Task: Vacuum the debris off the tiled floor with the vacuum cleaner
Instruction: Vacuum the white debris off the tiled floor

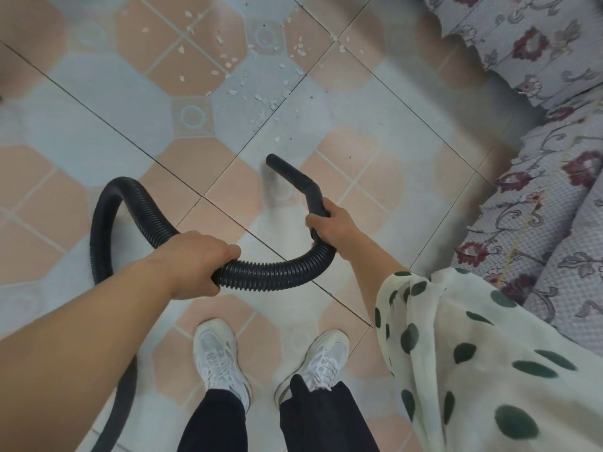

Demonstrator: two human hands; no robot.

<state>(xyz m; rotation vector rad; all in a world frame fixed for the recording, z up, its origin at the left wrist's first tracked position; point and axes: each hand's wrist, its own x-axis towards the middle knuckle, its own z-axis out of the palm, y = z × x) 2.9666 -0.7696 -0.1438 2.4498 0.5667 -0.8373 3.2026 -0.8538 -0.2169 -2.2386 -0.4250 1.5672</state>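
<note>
1. Hands: the left hand wraps its fingers round the black ribbed hose mid-span. The right hand grasps the rigid bent nozzle tube just above where it joins the hose. Both are clenched on the tool; neither is free.
2. Tool: the hose loops out to the left, then runs down under the left forearm and out of view. The vacuum cleaner's body is not in the frame. No floor head is fitted; the tube ends in a bare round mouth.
3. Nozzle: the mouth points forward and away from the person. It appears to be held off the tiled floor, with a faint shadow beneath it; contact cannot be confirmed.
4. Debris: small white flakes are scattered over several tiles ahead of the nozzle. The nearest lie near the mouth but apart from it; the bulk lies well beyond.
5. Surroundings: a sofa with a floral cover is at the right, and white shoes are planted below the hose.
6. Step in hand (judgement): approach, with pickup not yet begun, since the flake field looks undisturbed.
7. Next move calls for: the mouth lowered close to the tiles and swept from the nearest flakes outward, while the left hand feeds slack. A step forward is likely needed to reach the far flakes.
</note>
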